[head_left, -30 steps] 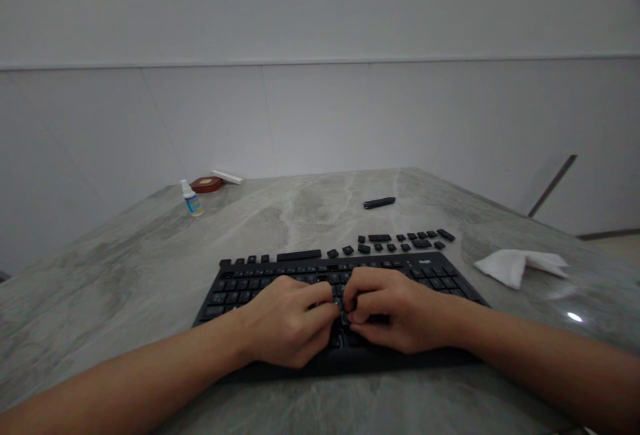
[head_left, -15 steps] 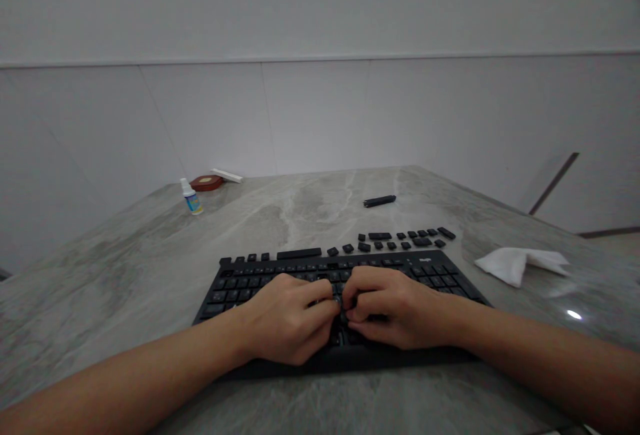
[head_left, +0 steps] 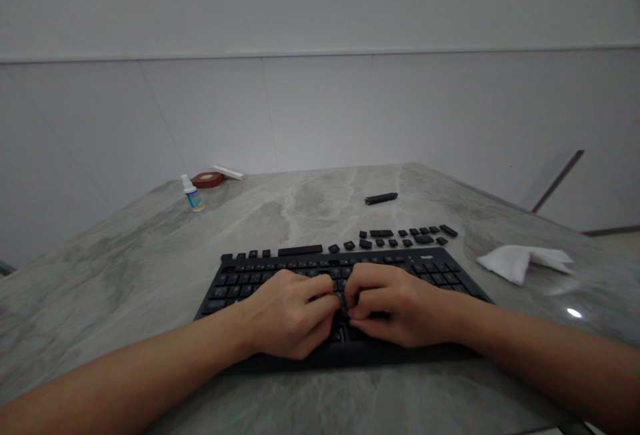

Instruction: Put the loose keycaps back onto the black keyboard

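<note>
Both hands are resting on the flat black plastic computer keyboard point(head_left: 340, 288), which is lying near the front edge of the grey marbled stone surface point(head_left: 125, 268). The left hand point(head_left: 287, 311) and right hand point(head_left: 395, 308) are meeting at the keyboard's middle, fingers curled narrow and pinching at one key; whether anything is gripped I cannot tell. Loose black keycaps point(head_left: 400, 238) are lying in a row just behind the keyboard. A crumpled white tissue point(head_left: 520, 261) is sitting to the right.
</note>
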`<state>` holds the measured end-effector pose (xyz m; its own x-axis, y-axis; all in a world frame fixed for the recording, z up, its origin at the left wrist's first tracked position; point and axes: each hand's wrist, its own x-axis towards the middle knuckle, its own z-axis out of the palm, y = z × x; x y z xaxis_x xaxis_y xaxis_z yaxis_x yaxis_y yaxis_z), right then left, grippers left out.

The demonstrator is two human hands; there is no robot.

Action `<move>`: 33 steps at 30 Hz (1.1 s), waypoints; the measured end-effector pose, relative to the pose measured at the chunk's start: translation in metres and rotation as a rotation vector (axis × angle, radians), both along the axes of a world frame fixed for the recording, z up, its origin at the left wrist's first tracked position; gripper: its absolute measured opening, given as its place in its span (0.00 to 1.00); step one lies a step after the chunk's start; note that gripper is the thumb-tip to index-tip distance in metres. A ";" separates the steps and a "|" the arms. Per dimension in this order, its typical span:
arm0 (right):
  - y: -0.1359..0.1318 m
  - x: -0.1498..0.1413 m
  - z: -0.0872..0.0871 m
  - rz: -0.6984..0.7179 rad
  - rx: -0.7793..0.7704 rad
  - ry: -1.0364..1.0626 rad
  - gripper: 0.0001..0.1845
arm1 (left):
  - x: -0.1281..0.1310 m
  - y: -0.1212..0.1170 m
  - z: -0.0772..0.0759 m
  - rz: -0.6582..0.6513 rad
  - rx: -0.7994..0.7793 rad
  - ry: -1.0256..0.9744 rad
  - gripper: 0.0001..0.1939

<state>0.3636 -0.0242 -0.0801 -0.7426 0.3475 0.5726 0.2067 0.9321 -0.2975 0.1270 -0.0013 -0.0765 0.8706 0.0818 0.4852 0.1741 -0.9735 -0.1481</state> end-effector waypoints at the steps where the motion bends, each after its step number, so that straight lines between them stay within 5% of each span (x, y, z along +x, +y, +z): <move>1: 0.000 0.000 0.000 0.003 0.007 -0.004 0.06 | 0.000 0.000 0.000 -0.003 -0.002 0.000 0.11; 18: -0.003 0.001 0.004 -0.061 -0.182 -0.026 0.07 | 0.000 0.000 0.000 -0.003 -0.021 -0.014 0.12; 33: -0.005 0.000 0.001 -0.052 -0.131 0.003 0.06 | 0.000 0.000 -0.001 -0.001 -0.030 -0.008 0.12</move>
<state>0.3637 -0.0287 -0.0789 -0.7202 0.4575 0.5215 0.2528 0.8731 -0.4168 0.1268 -0.0013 -0.0779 0.8666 0.0953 0.4898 0.1737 -0.9778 -0.1172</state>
